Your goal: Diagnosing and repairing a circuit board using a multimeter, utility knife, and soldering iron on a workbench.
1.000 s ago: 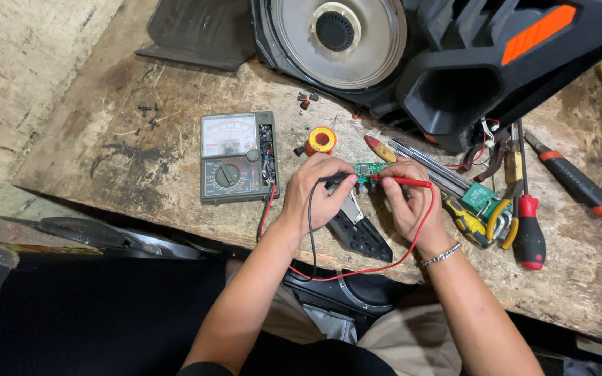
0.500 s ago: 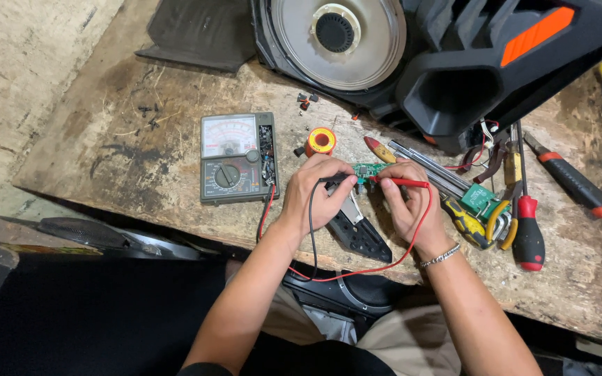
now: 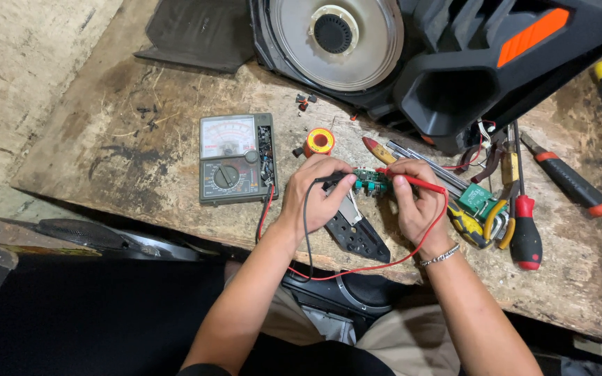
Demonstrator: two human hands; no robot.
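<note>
Pinching a black probe (image 3: 334, 178), the left hand (image 3: 315, 191) presses its tip against a small green circuit board (image 3: 368, 182) held just above the wooden worktop (image 3: 141, 160), while the right hand (image 3: 416, 202) closes its grip on a red probe (image 3: 412, 181) touching the same board from the other side. Both leads run back to an analog multimeter (image 3: 237, 158) lying left of the hands, near a roll of solder (image 3: 320, 141). Screwdrivers (image 3: 524, 230) and 1 large black speaker housing (image 3: 454, 63) lie to the right and behind.
</note>
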